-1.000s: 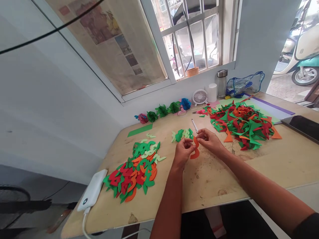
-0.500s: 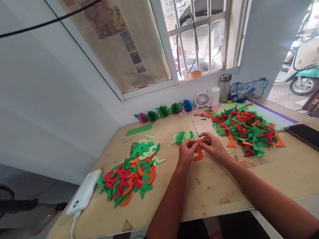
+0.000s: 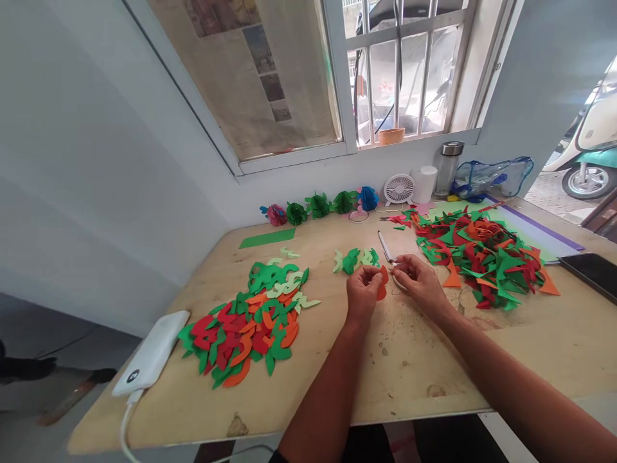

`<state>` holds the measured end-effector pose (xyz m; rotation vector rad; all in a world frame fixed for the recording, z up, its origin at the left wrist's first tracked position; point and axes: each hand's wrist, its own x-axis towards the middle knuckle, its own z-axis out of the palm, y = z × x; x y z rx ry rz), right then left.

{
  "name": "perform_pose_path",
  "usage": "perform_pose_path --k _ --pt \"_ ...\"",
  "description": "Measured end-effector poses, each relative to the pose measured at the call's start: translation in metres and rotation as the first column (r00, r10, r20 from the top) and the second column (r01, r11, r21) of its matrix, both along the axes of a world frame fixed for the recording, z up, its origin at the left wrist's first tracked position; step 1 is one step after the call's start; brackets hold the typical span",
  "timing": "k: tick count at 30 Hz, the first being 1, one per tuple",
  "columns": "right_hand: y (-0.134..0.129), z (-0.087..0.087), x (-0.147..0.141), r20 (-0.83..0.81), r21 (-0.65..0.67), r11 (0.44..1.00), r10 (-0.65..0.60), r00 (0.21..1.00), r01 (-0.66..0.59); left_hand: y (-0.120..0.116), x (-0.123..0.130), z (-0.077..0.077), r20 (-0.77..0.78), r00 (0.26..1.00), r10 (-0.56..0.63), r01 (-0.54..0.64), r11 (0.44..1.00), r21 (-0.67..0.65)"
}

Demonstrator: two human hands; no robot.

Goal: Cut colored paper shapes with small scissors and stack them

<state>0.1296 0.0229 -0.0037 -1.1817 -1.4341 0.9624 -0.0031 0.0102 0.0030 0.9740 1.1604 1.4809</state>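
Observation:
My left hand (image 3: 364,292) pinches an orange paper piece (image 3: 382,286) over the middle of the wooden table (image 3: 409,379). Just to its right is my right hand (image 3: 418,280), its thumb and fingers pressed together; what they hold, if anything, is too small to name. Behind the hands lie a white pen (image 3: 385,245) and a small group of green and light green cutouts (image 3: 351,260). A heap of red, orange and green cutouts (image 3: 245,328) is to the left. On the right sits a pile of paper scraps (image 3: 486,257).
Along the wall stand paper honeycomb figures (image 3: 318,206), a small white fan (image 3: 399,190), a white cylinder (image 3: 425,184) and a glass bottle (image 3: 448,170). A power bank (image 3: 152,354) lies at the left edge, a phone (image 3: 592,273) at the right.
My hands have moved slightly apart, and the orange piece is now in my left hand only. The camera view has shifted a little.

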Motion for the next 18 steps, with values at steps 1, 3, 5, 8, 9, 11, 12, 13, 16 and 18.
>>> perform_pose_path --k 1,3,5,8,9,11,12,13,16,18 --pt "-0.0001 0.0002 0.0007 0.001 0.007 1.0 -0.014 1.0 0.014 0.0001 -0.0012 0.0004 0.013 1.0 0.009 -0.009 1.0 -0.017" --pt "-0.0009 0.0014 0.0016 0.014 0.02 0.999 -0.028 0.999 0.028 0.0007 -0.0027 0.0003 0.042 0.999 0.009 -0.008 0.999 -0.047" --pt "-0.0027 0.0036 0.0014 0.053 0.025 1.0 -0.007 0.999 0.006 0.0019 -0.0027 -0.0008 0.059 0.998 0.006 -0.003 0.999 -0.053" --pt "-0.0058 0.0067 -0.0005 0.145 0.043 0.998 0.048 0.988 -0.055 0.0033 -0.0016 -0.0025 0.048 0.999 0.0 0.001 1.0 -0.024" --pt "-0.0063 0.0071 -0.0011 0.181 0.054 0.996 0.054 0.982 -0.065 0.0034 -0.0014 -0.0029 0.036 0.999 -0.008 0.008 1.0 -0.011" --pt "-0.0065 0.0064 -0.0018 0.247 0.078 0.994 0.061 0.967 -0.083 0.003 -0.0014 -0.0031 0.001 0.999 -0.034 0.034 0.999 0.013" --pt "-0.0062 0.0055 -0.0018 0.273 0.089 0.992 0.063 0.96 -0.091 0.0026 -0.0016 -0.0032 -0.02 0.999 -0.048 0.048 0.999 0.025" --pt "-0.0057 0.0045 -0.0016 0.293 0.099 0.99 0.065 0.954 -0.098 0.0021 -0.002 -0.0033 -0.044 0.997 -0.062 0.064 0.997 0.038" --pt "-0.0046 0.0023 -0.0006 0.332 0.118 0.988 0.053 0.942 -0.097 0.0009 -0.0032 -0.0051 -0.132 0.986 -0.1 0.11 0.991 0.075" --pt "-0.0051 0.0025 -0.0003 0.354 0.122 0.989 0.04 0.935 -0.088 0.0005 -0.0039 -0.0068 -0.191 0.975 -0.112 0.134 0.985 0.105"
